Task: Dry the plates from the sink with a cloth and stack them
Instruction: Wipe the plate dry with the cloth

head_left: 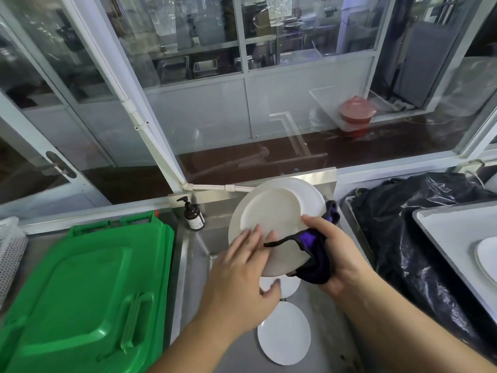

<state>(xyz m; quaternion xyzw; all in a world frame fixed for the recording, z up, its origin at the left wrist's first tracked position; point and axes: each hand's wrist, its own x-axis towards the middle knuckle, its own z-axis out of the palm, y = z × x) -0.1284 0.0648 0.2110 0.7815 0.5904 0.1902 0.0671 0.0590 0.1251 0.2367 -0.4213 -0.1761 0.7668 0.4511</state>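
One white plate (274,211) is up out of the sink (193,254), held tilted above the basin between both hands. The left hand (242,275) lies against its face with fingers (252,238) straight and spread, the thumb tucked beneath the lower rim, steadying it. The right hand (338,254) is curled round a purple cloth (314,254) with black edging, clamping it over the plate's right edge, thumb on the front and the rest of the cloth bunched behind. Two more plates (283,335) lie flat in the basin below, one partly hidden under the raised plate, so most of the drying seems to be left. Off to the right, a pale plate (488,257) rests on a white tray (443,227), possibly the start of the stack, though I cannot tell how many are there. Around the sink stand a brown pump bottle (194,216), a green bin lid (88,292) on the left and a black bag (408,227) on the right.
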